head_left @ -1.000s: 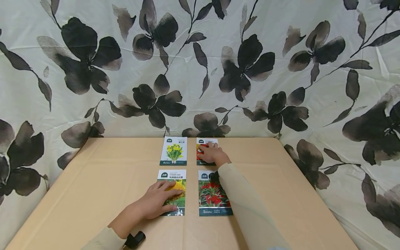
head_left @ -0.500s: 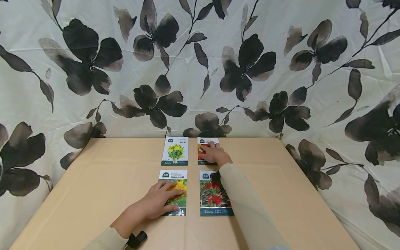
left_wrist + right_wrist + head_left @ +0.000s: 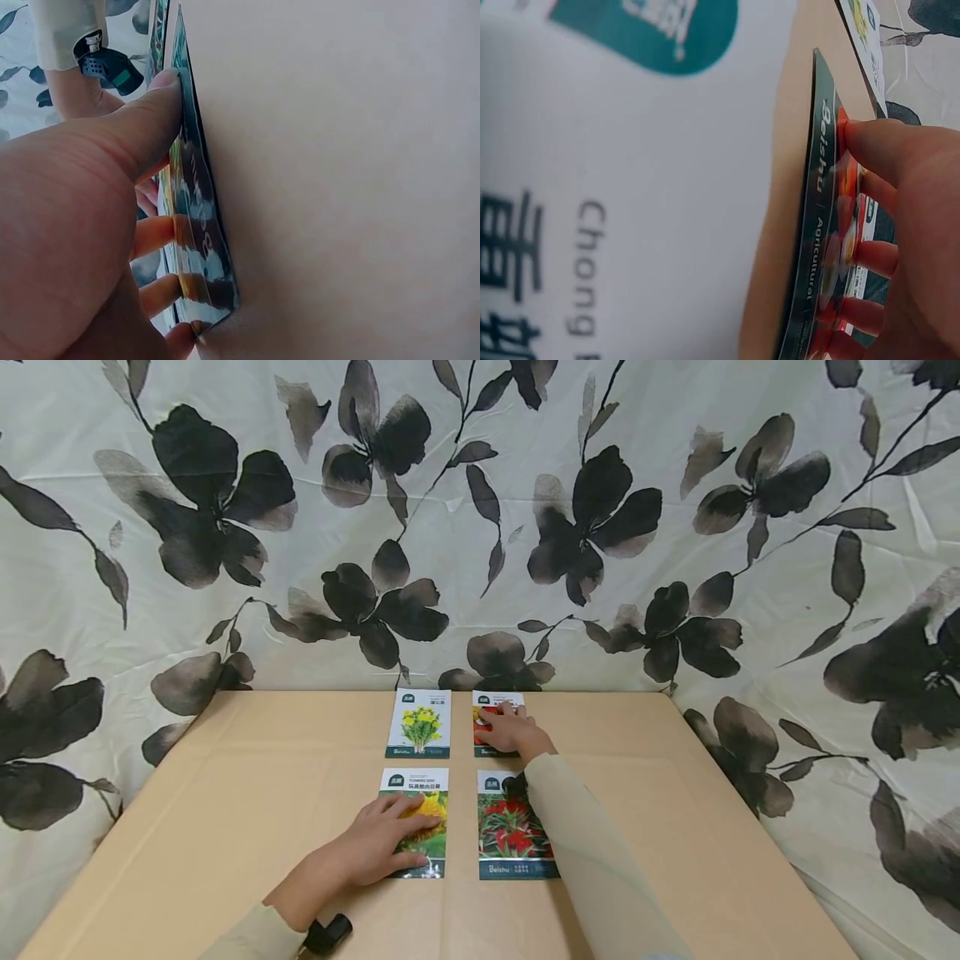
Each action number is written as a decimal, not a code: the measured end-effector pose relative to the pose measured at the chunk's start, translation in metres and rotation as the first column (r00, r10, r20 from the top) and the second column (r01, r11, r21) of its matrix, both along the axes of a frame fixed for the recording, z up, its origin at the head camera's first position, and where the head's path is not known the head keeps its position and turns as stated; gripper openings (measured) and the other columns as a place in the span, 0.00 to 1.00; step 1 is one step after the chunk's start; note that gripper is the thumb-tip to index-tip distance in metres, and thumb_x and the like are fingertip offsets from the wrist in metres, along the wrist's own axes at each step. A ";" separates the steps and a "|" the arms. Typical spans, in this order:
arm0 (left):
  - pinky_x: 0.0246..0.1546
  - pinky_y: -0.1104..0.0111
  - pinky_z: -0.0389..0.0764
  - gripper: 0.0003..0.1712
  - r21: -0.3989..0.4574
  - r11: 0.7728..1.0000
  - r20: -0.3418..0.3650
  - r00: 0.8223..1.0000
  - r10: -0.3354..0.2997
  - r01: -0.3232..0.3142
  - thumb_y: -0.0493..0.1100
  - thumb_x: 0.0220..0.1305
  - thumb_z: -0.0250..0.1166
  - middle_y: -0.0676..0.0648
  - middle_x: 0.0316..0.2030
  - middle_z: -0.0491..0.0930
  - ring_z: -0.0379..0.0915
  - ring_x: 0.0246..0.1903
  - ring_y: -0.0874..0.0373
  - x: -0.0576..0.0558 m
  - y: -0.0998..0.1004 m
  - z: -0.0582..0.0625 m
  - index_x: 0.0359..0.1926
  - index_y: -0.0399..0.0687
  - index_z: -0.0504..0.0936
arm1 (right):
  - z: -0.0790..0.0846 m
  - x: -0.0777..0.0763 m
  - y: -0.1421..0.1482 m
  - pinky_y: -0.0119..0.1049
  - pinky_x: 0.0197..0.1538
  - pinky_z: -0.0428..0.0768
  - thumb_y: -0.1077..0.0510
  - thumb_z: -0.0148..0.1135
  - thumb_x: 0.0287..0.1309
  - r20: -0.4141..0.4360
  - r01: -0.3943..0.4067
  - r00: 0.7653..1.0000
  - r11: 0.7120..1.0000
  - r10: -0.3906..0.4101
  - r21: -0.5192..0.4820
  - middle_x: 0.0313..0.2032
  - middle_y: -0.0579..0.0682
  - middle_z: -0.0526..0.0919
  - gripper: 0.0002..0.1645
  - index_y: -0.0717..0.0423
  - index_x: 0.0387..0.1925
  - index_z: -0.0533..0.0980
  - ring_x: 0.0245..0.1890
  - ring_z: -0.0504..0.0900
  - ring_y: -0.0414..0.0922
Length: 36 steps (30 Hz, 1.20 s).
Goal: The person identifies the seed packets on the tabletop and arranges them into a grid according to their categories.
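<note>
Four-cornered on the table lie several flat seed packets. My left hand (image 3: pixel 371 839) rests on the sunflower seed packet (image 3: pixel 433 842), fingers spread over its picture and thumb near its lower edge. In the left wrist view the fingertips touch that packet's face along its length. At the far right of the group, my right hand (image 3: pixel 513 732) lies on a seed packet with a red picture (image 3: pixel 495 698), covering most of it. The right wrist view shows straight fingertips on this red packet (image 3: pixel 817 225). The right sleeve partly covers the red-flower packet (image 3: pixel 513 827) nearer me.
A packet with yellow flowers (image 3: pixel 417 727) lies at the table's far edge, left of my right hand. Behind the tan table (image 3: pixel 622 735) hangs a white cloth (image 3: pixel 480 610) with dark flowers. A black wrist camera (image 3: pixel 328 935) sits on my left wrist.
Both hands stay in place on their packets. Only the head view shifts very slightly.
</note>
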<state>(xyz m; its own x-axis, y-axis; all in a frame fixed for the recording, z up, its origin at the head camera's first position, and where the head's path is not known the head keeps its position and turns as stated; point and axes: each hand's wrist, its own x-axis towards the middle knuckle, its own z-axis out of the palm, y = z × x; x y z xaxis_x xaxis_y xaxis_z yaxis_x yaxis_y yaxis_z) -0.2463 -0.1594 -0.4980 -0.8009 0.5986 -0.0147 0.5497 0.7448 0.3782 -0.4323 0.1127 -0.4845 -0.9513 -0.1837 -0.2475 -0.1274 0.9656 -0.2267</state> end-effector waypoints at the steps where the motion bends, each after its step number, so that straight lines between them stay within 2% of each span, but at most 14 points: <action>1: 0.67 0.34 0.62 0.34 0.001 1.000 0.002 1.000 -0.001 0.001 0.62 0.65 0.68 0.40 0.73 0.66 0.57 0.71 0.34 0.000 0.000 0.000 0.70 0.62 0.76 | 0.000 0.000 0.000 0.64 0.76 0.54 0.31 0.49 0.73 -0.002 -0.005 1.000 1.000 0.005 0.001 0.80 0.54 0.50 0.38 0.29 0.79 0.56 0.79 0.46 0.63; 11: 0.66 0.33 0.62 0.34 0.011 1.000 0.001 1.000 -0.008 0.008 0.62 0.64 0.68 0.40 0.73 0.66 0.57 0.71 0.34 -0.001 -0.001 0.002 0.70 0.62 0.76 | 0.000 0.000 -0.001 0.63 0.77 0.55 0.32 0.50 0.73 -0.006 -0.011 1.000 1.000 0.011 0.013 0.80 0.57 0.50 0.38 0.29 0.79 0.57 0.78 0.48 0.64; 18: 0.65 0.34 0.63 0.35 0.015 1.000 -0.009 1.000 -0.011 0.011 0.63 0.64 0.69 0.40 0.72 0.68 0.59 0.71 0.35 -0.003 -0.001 0.001 0.69 0.62 0.76 | -0.001 0.002 -0.002 0.61 0.77 0.55 0.33 0.50 0.73 -0.045 -0.017 0.999 1.000 0.017 0.011 0.79 0.58 0.52 0.38 0.32 0.79 0.58 0.78 0.51 0.64; 22: 0.65 0.35 0.63 0.35 0.017 1.000 -0.005 1.000 -0.002 0.002 0.62 0.63 0.70 0.41 0.71 0.68 0.59 0.70 0.35 -0.003 0.000 0.001 0.69 0.61 0.76 | 0.000 0.003 -0.004 0.62 0.76 0.56 0.34 0.51 0.74 -0.057 -0.029 0.998 1.000 0.029 0.005 0.78 0.58 0.54 0.37 0.35 0.79 0.59 0.77 0.52 0.64; 30: 0.65 0.36 0.64 0.36 0.001 1.000 -0.015 1.000 0.016 -0.015 0.64 0.62 0.70 0.43 0.71 0.68 0.60 0.70 0.36 -0.006 0.002 0.000 0.69 0.61 0.76 | -0.001 0.004 -0.004 0.61 0.79 0.52 0.35 0.49 0.75 -0.047 -0.021 0.999 1.000 0.021 -0.014 0.80 0.58 0.50 0.36 0.34 0.79 0.58 0.80 0.46 0.65; 36: 0.62 0.40 0.68 0.35 0.013 0.999 -0.018 0.999 0.041 -0.041 0.62 0.60 0.72 0.44 0.68 0.72 0.63 0.66 0.40 -0.009 0.006 0.005 0.67 0.60 0.79 | -0.003 0.001 -0.003 0.60 0.77 0.56 0.34 0.49 0.74 -0.074 -0.021 0.997 1.000 0.021 0.004 0.80 0.56 0.52 0.37 0.34 0.79 0.59 0.78 0.51 0.63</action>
